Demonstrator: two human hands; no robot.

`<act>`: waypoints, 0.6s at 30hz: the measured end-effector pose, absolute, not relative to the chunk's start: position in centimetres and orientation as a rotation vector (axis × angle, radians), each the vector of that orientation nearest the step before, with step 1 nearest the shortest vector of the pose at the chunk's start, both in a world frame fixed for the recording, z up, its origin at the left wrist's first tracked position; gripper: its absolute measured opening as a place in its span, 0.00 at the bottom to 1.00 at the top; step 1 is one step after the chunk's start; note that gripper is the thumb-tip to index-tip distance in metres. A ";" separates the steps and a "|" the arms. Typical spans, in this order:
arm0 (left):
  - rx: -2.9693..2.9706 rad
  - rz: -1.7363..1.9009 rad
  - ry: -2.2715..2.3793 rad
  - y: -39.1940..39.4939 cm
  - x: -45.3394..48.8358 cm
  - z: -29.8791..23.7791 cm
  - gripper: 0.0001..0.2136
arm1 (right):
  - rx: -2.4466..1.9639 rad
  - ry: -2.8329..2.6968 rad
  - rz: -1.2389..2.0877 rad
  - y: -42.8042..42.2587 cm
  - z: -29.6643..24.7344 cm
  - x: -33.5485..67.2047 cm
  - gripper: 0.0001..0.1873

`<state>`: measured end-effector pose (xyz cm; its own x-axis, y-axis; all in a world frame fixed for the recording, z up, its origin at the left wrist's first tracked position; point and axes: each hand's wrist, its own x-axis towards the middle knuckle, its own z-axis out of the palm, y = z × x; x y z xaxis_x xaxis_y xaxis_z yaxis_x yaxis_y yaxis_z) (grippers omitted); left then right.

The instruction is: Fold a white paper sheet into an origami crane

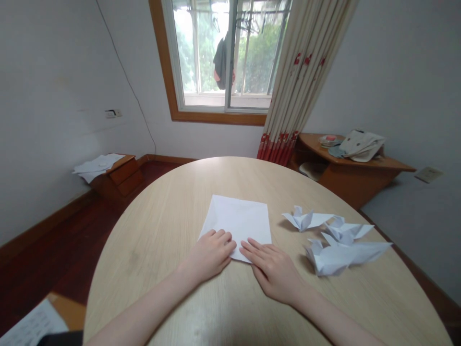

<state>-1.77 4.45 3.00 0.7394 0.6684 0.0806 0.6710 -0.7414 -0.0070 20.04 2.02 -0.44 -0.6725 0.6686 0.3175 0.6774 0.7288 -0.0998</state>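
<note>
A sheet of white paper [242,218] lies on the round wooden table in front of me, its near edge partly under my hands. My left hand [212,252] rests palm down on the near left part of the sheet, fingers slightly bent and pressing on it. On the near right part lies my right hand [272,266], its fingers stretched out flat toward the left hand. The fingertips of both hands are close together but apart. To the right stand three folded white paper figures: a far one [304,219], a middle one [344,231] and a near one [334,259].
The pale round table [151,240] fills the foreground. Behind it are a window [230,57] and a long curtain [298,72]. A wooden desk [363,168] with a cloth bag [362,145] stands right. Papers [99,164] lie on a low cabinet [124,175] at left.
</note>
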 end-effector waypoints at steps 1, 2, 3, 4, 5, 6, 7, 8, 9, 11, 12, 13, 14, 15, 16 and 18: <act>-2.881 -0.087 -1.110 4.4 -1.7 3.1 0.03 | -1.049 -2.603 -0.006 2.1 -0.4 20.0 0.27; -2.873 -0.066 -1.101 4.3 -1.7 3.2 0.03 | -1.059 -2.605 0.023 2.2 -0.3 20.0 0.27; -2.869 -0.053 -1.093 4.2 -1.6 3.2 0.02 | -1.077 -2.610 0.050 2.2 -0.2 20.0 0.26; -2.867 -0.049 -1.082 4.0 -1.5 3.2 0.03 | -1.099 -2.619 0.071 2.2 -0.2 20.0 0.26; -2.867 -0.053 -1.070 3.9 -1.4 3.2 0.04 | -1.122 -2.631 0.088 2.2 -0.1 20.0 0.26; -2.867 -0.062 -1.060 3.7 -1.3 3.1 0.04 | -1.144 -2.643 0.099 2.2 0.0 19.9 0.26; -2.866 -0.073 -1.052 3.6 -1.2 3.1 0.05 | -1.164 -2.653 0.108 2.1 0.0 19.9 0.26; -2.865 -0.086 -1.046 3.5 -1.1 3.0 0.05 | -1.181 -2.658 0.114 2.0 0.1 19.9 0.26; -2.863 -0.098 -1.045 3.5 -1.1 2.9 0.05 | -1.192 -2.658 0.120 1.9 0.1 19.8 0.27; -2.868 -0.123 -1.047 3.5 -1.1 2.8 0.05 | -1.194 -2.641 0.129 1.9 0.1 19.9 0.27; -2.880 -0.139 -1.050 3.6 -1.2 2.8 0.05 | -1.183 -2.628 0.131 1.9 0.0 19.9 0.27; -2.902 -0.161 -1.054 3.8 -1.3 2.7 0.06 | -1.170 -2.612 0.132 1.9 -0.1 19.9 0.27; -2.932 -0.188 -1.062 4.0 -1.5 2.7 0.07 | -1.156 -2.593 0.131 2.0 -0.2 20.0 0.26; -2.968 -0.221 -1.075 4.2 -1.7 2.6 0.08 | -1.143 -2.570 0.130 2.1 -0.3 20.1 0.25; -3.008 -0.262 -1.097 4.5 -1.9 2.5 0.09 | -1.128 -2.542 0.131 2.2 -0.4 20.2 0.24; -3.093 -0.357 -1.159 5.0 -2.3 2.4 0.11 | -1.088 -2.476 0.149 2.5 -0.8 20.4 0.20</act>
<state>-2.32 4.97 2.35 0.7358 0.6635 0.1359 0.6249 -0.7424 0.2414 20.39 2.48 -0.79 -0.5998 0.7238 0.3411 0.6775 0.6862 -0.2648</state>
